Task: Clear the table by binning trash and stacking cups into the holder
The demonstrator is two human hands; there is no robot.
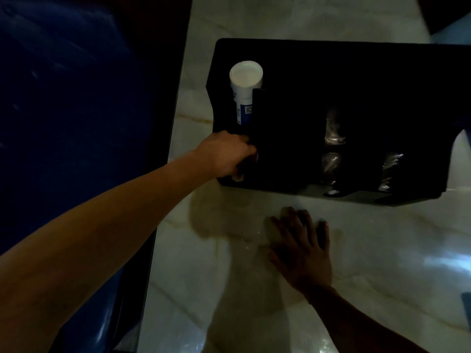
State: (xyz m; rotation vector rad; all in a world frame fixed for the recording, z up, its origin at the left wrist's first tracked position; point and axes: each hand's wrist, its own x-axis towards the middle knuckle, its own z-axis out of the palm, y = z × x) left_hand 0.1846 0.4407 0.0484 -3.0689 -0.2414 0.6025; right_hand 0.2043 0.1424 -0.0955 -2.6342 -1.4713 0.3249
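Step in hand, as I read it: cup stacking. My left hand (226,155) is at the near-left corner of the black compartmented holder (356,72) on the pale marble-patterned table (382,238), fingers curled together around something small and dark; a pale rim shows below the knuckles. I judge it a cup but cannot confirm.

A tall white stack of paper cups with blue print (245,90) stands in the holder's left slot, just beyond that hand.

My right hand (302,248) lies flat on the table, fingers spread, holding nothing.

Next move probably calls for lining the held item up with the left slot and seating it squarely.

Hard to make out: lighting is very dim. Crinkled clear wrappers (334,138) sit in the right compartments, contents unclear. The dark blue mass (63,98) left of the table may be a bin liner; I cannot tell. The holder's right end is cut off.
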